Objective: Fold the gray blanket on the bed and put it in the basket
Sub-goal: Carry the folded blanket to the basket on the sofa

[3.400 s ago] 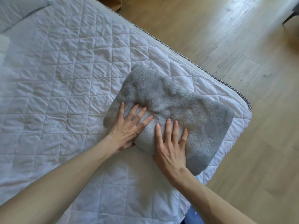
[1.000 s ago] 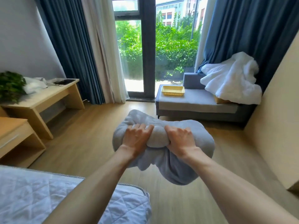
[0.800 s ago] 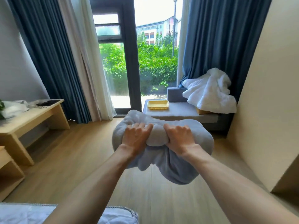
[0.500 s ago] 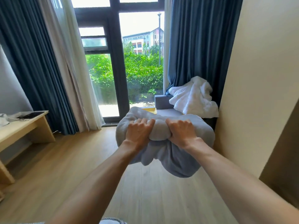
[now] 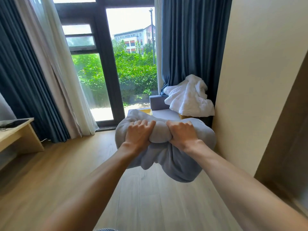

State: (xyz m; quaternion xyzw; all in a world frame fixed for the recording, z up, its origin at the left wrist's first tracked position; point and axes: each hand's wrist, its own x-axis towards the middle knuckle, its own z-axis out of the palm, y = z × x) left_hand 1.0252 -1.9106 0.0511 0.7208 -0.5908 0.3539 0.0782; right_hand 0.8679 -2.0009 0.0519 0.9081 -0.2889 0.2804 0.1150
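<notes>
Left hand [image 5: 139, 135] and right hand [image 5: 182, 135] both clutched the folded gray blanket [image 5: 183, 164] mid-frame.
Carrying stage, I judged; next, lowering it into the yellow basket [image 5: 147, 111] showing just above.

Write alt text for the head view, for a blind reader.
The left hand and right hand grip a bunched gray blanket in the air above a wood floor. Ahead, a gray sofa holds a yellow basket, mostly hidden behind the blanket, and a white duvet.
</notes>
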